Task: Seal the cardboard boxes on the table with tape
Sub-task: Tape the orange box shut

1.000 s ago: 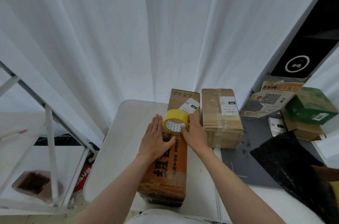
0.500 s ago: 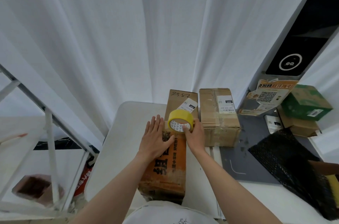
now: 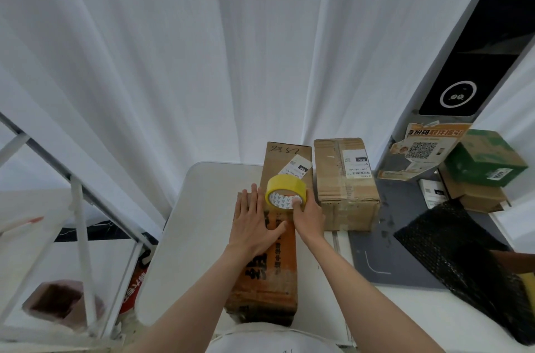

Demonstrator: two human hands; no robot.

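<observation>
A long brown and orange cardboard box (image 3: 272, 271) lies lengthwise on the white table (image 3: 197, 225) in front of me. My left hand (image 3: 254, 225) presses flat on its top, fingers straight. My right hand (image 3: 308, 215) grips a yellow tape roll (image 3: 285, 191) standing on edge on the box top, thumb against its core. A second, plain brown cardboard box (image 3: 344, 182) with a white label stands just right of the first, taped along its top.
White curtains hang behind the table. Right of the boxes lie a dark grey mat (image 3: 385, 254), black bubble wrap (image 3: 460, 260), a green box (image 3: 486, 159) on another carton, and a QR-code sign (image 3: 422, 150). A white metal frame (image 3: 81, 208) stands at the left.
My right hand has rolled the tape roll a little farther along the box top, away from me. My left hand stays flat on the box.
</observation>
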